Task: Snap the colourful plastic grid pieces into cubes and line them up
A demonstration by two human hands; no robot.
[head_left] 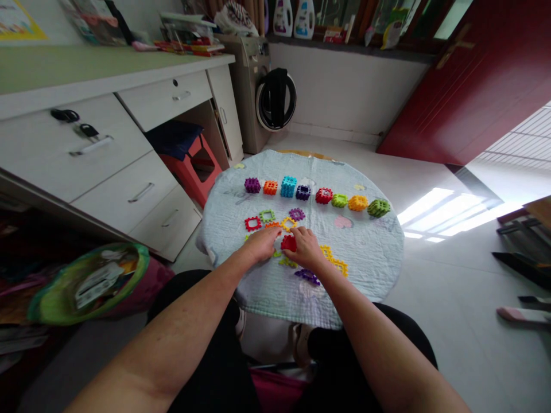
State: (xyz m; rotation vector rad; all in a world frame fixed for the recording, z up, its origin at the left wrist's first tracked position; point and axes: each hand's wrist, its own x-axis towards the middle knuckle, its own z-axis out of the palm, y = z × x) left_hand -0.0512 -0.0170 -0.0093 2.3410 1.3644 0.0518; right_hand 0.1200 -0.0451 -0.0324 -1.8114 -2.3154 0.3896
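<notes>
Over the cloth-covered round table (pixel 361 258), my right hand (pixel 306 248) has its fingers closed on a red piece (pixel 288 243). Just left of it is my left hand (pixel 262 245), fingers bent by the red piece's left side; what its fingertips hold, if anything, is hidden. Flat square pieces lie around my hands: a red frame (pixel 252 223), a green frame (pixel 267 216), a yellow frame (pixel 288 223) and a purple one (pixel 297 214). Yellow pieces (pixel 339 265) and a dark purple piece (pixel 307 276) lie nearer me. Beyond stands a row of several coloured cubes (pixel 288 186).
White drawers (pixel 142 189) and a red stool (pixel 202 166) stand at the left, with a green-rimmed bin (pixel 142 269) nearer me. Behind the table is a washing machine (pixel 253 86) with its door open. A red door (pixel 456 80) is at the right.
</notes>
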